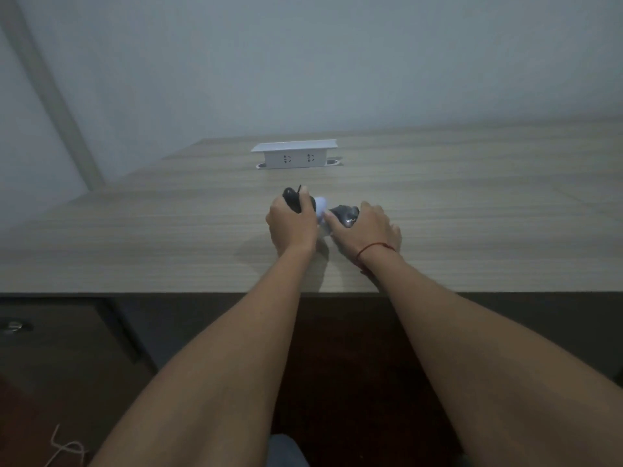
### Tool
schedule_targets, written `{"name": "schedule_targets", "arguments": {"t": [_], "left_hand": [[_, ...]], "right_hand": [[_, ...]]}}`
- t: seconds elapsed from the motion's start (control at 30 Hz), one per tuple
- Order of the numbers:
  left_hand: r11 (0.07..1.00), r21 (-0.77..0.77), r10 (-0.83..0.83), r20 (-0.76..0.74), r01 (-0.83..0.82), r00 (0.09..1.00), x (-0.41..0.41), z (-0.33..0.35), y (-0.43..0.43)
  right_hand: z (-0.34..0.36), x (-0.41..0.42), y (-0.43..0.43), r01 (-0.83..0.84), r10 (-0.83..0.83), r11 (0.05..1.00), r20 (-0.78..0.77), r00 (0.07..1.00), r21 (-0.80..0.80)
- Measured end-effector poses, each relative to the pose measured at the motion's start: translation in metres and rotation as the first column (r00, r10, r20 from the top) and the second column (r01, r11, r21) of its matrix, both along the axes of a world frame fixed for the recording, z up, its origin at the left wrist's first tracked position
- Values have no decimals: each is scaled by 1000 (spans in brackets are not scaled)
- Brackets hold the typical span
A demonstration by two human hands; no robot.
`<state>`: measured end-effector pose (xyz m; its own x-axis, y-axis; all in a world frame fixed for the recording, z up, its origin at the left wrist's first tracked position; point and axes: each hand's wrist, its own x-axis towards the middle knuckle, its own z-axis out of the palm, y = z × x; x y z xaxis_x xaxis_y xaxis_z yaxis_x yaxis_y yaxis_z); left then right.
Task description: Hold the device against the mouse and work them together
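Observation:
My left hand (292, 224) grips a small black object (292, 199) with a thin black stem or cord sticking up from it. My right hand (365, 227) holds a dark rounded object with white lettering (346, 215), fingers curled over it. Between the two hands a pale white piece (321, 207) shows, partly hidden by both; I cannot tell what it joins to. Both hands hover low over the wooden table (168, 230), near its middle. A red string circles my right wrist (374, 248).
A white pop-up socket box (296, 156) with two outlets stands on the table behind the hands. The table's front edge runs across the view below my wrists. A dark cabinet (67, 348) sits under the table at left, a white cord (64, 448) on the floor.

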<state>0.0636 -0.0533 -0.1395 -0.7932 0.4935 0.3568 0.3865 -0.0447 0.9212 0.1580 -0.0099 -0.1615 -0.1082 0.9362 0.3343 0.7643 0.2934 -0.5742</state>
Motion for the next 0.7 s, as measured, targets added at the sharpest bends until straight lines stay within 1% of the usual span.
{"name": "schedule_targets", "arguments": {"t": [0.07,0.2,0.3,0.33,0.37,0.43,0.47,0.53,0.6,0.63,0.7], "left_hand": [[1000,7,-12,8,12,1000,1,-2,2],[989,-79,-132,-110,123,985,2,-8,9],[971,-227,-129,-219,78,967,-6,-7,12],[968,-246,-118,-238,58,964,-8,-3,12],[972,-229,-117,-241,60,963,-11,0,12],[983,-149,-141,-233,108,962,-13,7,11],[980,-142,-171,-231,140,958,-12,9,11],[965,-200,-212,-232,167,949,-13,3,11],[959,-261,-163,-184,112,969,-17,-1,9],[963,-258,-125,-162,81,979,-19,0,8],[981,-181,-88,-122,65,989,-19,2,7]], "right_hand": [[0,3,3,-21,21,1000,16,1000,-8],[1,6,5,-58,56,997,-51,997,-42],[1,9,6,-77,73,996,-69,995,-52],[0,8,7,-74,70,996,-68,995,-54],[-1,7,8,-71,68,996,-56,996,-55],[-2,4,11,-63,62,996,-14,998,-57],[-2,3,13,-59,60,996,3,998,-59],[-1,4,15,-75,75,995,5,997,-69],[-2,7,15,-121,119,989,-35,992,-88],[-3,8,16,-145,141,985,-54,989,-88],[-4,7,14,-180,176,981,-50,983,-72]]}}
